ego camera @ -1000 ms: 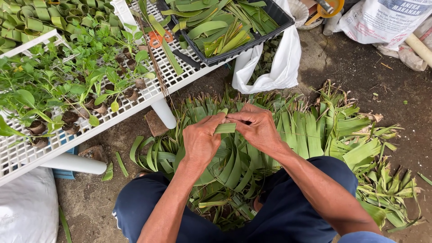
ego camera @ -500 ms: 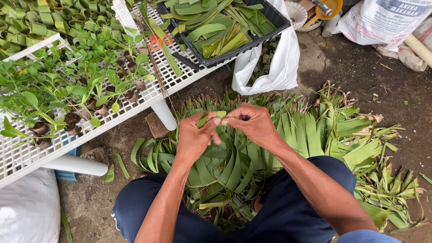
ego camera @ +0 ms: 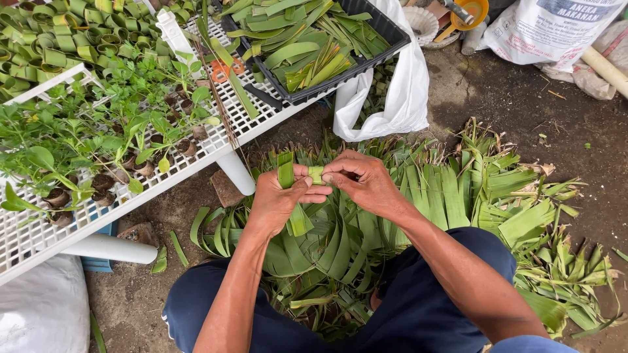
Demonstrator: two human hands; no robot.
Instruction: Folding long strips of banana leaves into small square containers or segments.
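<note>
left hand point(ego camera: 280, 199) pinching green leaf strip point(ego camera: 286, 175) | right hand point(ego camera: 364, 182) pinching its folded end | leaf pile point(ego camera: 418, 196) below

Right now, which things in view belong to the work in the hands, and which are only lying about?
In use: left hand and right hand, both pinching the narrow green leaf strip; heap of cut green leaf strips on the ground.

Lying about: black plastic crate, white plastic bag, orange-handled scissors, seedling pots.

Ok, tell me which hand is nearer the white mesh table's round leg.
Left. The left hand is just right of the white leg; the right hand lies farther right, beyond it, both pinching a green leaf strip.
</note>
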